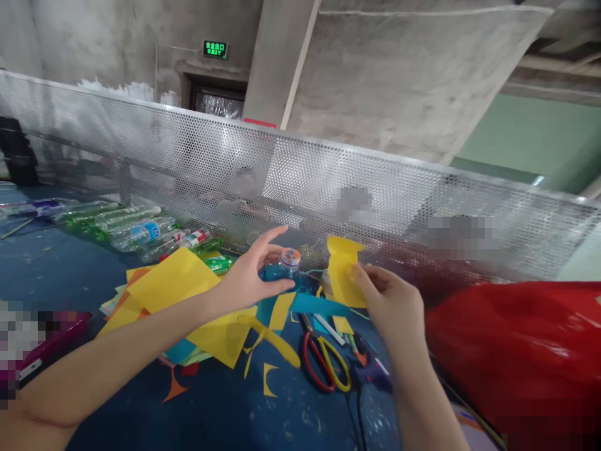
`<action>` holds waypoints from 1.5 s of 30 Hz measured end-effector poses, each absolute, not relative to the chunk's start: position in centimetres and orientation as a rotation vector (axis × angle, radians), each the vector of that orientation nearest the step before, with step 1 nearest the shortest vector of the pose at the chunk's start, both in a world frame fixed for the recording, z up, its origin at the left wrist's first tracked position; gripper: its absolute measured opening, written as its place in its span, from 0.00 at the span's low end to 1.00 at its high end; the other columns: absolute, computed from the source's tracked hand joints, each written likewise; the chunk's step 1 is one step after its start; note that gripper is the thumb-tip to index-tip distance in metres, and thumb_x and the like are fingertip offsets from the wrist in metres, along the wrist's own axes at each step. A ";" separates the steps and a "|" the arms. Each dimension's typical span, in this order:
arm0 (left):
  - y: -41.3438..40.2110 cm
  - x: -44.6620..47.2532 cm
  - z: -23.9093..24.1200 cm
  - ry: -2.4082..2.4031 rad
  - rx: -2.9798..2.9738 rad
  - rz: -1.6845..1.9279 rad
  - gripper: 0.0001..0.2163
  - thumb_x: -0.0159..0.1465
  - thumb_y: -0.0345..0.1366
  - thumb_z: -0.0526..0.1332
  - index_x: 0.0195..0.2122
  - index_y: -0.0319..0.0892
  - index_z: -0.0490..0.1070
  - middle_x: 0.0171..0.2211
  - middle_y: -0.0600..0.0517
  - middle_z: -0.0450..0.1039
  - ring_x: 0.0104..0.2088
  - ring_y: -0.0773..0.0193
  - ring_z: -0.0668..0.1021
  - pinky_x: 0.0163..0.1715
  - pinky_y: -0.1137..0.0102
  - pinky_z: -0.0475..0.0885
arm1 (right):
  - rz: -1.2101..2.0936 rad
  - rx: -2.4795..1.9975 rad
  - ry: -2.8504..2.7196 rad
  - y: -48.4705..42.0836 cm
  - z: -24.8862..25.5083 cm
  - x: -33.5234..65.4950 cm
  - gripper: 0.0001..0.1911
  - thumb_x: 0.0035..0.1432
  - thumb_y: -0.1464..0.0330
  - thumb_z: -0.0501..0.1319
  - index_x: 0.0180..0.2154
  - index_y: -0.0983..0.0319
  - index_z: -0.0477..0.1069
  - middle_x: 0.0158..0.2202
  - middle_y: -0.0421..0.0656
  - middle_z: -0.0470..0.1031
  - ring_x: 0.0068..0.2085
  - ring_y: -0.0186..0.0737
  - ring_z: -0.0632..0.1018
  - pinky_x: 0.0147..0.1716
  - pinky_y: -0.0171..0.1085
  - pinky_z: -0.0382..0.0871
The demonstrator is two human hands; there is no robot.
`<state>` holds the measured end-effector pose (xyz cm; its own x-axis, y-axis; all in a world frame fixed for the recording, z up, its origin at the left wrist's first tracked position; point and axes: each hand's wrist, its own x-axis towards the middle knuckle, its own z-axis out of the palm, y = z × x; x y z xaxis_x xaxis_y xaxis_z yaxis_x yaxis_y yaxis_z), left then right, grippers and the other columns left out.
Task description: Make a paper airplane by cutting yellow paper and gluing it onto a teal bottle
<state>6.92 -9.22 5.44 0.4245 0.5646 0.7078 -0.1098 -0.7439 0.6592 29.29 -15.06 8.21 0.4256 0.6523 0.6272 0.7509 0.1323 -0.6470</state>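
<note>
My left hand (251,272) grips a small clear bottle (282,269) wrapped in blue paper, cap pointing right, thumb under it and fingers over it. To its right, my right hand (392,307) pinches a cut piece of yellow paper (344,270) and holds it upright, just beside the bottle's cap. Both hands hover above the blue table (211,407), close to the perforated metal screen (300,181).
Sheets and scraps of yellow, orange and teal paper (188,294) lie under my left arm. Scissors with red and yellow handles (323,363) and a glue gun (370,369) lie below my hands. Several empty plastic bottles (136,232) line the screen at left. A red plastic bag (521,351) fills the right.
</note>
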 end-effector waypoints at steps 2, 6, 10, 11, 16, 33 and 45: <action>-8.6 6.9 5.6 0.442 2.120 1.462 0.33 0.59 0.33 0.63 0.62 0.54 0.48 0.51 0.50 0.68 0.52 0.58 0.71 0.56 0.57 0.64 | 0.076 -1.630 -1.270 -14.0 7.9 31.0 0.15 0.47 0.59 0.61 0.27 0.65 0.76 0.22 0.42 0.77 0.26 0.42 0.77 0.22 0.33 0.65; -6.7 7.0 4.5 0.575 2.385 1.642 0.29 0.60 0.31 0.61 0.61 0.51 0.51 0.49 0.50 0.68 0.51 0.60 0.71 0.54 0.60 0.66 | 0.421 -1.737 -1.314 -12.3 6.5 33.2 0.14 0.48 0.60 0.61 0.28 0.65 0.75 0.18 0.38 0.72 0.20 0.34 0.71 0.18 0.31 0.61; -4.3 7.0 0.9 0.659 2.805 1.603 0.17 0.64 0.30 0.57 0.54 0.46 0.60 0.48 0.47 0.67 0.50 0.60 0.71 0.50 0.63 0.69 | 0.794 -1.833 -1.595 -11.2 4.4 33.2 0.09 0.49 0.65 0.62 0.32 0.64 0.71 0.15 0.33 0.65 0.18 0.30 0.68 0.19 0.29 0.62; -3.7 6.8 -0.3 0.653 2.934 1.561 0.13 0.65 0.31 0.55 0.51 0.44 0.62 0.48 0.46 0.66 0.50 0.60 0.71 0.50 0.63 0.69 | 0.875 -1.849 -1.634 -11.0 3.8 32.9 0.08 0.49 0.66 0.62 0.31 0.64 0.70 0.15 0.32 0.63 0.18 0.29 0.68 0.20 0.28 0.64; -2.1 6.0 -5.2 0.555 3.299 1.475 0.07 0.65 0.27 0.53 0.41 0.42 0.67 0.42 0.46 0.68 0.49 0.58 0.71 0.48 0.62 0.69 | 1.271 -1.875 -1.857 -10.8 1.5 30.2 0.08 0.49 0.66 0.63 0.30 0.63 0.67 0.19 0.36 0.72 0.20 0.31 0.75 0.21 0.29 0.70; -2.3 6.9 -6.9 1.256 2.247 1.740 0.16 0.59 0.49 0.60 0.29 0.44 0.56 0.28 0.55 0.58 0.28 0.64 0.66 0.28 0.69 0.63 | 1.798 -1.834 -2.273 -11.4 -0.9 24.9 0.11 0.50 0.71 0.56 0.19 0.66 0.71 0.18 0.41 0.76 0.19 0.31 0.76 0.23 0.27 0.70; -2.0 7.7 -7.5 1.148 1.381 1.266 0.18 0.59 0.52 0.55 0.25 0.44 0.54 0.23 0.55 0.63 0.28 0.65 0.75 0.29 0.70 0.70 | 2.120 -1.704 -2.162 -11.3 -1.3 24.3 0.16 0.54 0.66 0.58 0.18 0.66 0.69 0.15 0.38 0.72 0.17 0.28 0.75 0.24 0.26 0.72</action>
